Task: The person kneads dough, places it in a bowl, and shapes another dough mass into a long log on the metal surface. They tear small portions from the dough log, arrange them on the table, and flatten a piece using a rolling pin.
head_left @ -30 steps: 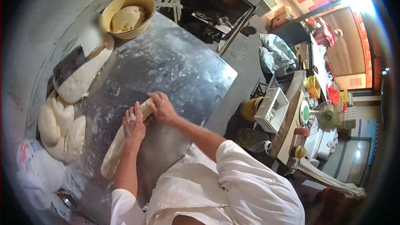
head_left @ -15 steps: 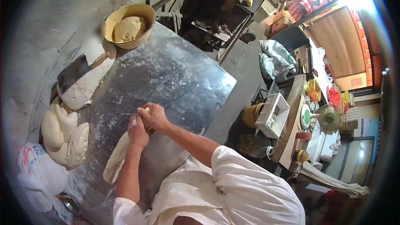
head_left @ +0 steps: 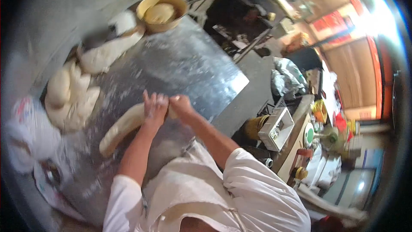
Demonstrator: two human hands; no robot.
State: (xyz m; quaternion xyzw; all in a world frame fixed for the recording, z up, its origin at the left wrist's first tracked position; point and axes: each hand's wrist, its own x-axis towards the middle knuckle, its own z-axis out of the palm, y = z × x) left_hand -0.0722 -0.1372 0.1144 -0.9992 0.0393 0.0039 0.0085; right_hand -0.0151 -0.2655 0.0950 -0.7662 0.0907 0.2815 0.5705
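A long roll of dough (head_left: 122, 129) lies on the floury metal table in front of me, its near-left end rounded. My left hand (head_left: 155, 106) rests over the right part of the roll, fingers spread and partly extended. Right beside it, my right hand (head_left: 181, 106) is closed around the dough's right end, a little of which shows between the two hands. A slab of dough (head_left: 109, 56) lies at the table's back left, and a pile of folded dough pieces (head_left: 71, 94) sits at the left.
A yellow basin (head_left: 162, 26) holding dough stands at the back of the metal table (head_left: 189, 64). Plastic bags (head_left: 36, 124) lie at the left edge. Beyond the table's right edge are a white crate (head_left: 277, 131), a silvery bag (head_left: 286, 77) and a cluttered counter.
Both hands have moved slightly apart from being clasped together over the dough. The left fingers have spread, and more of the roll shows. The camera view has shifted.
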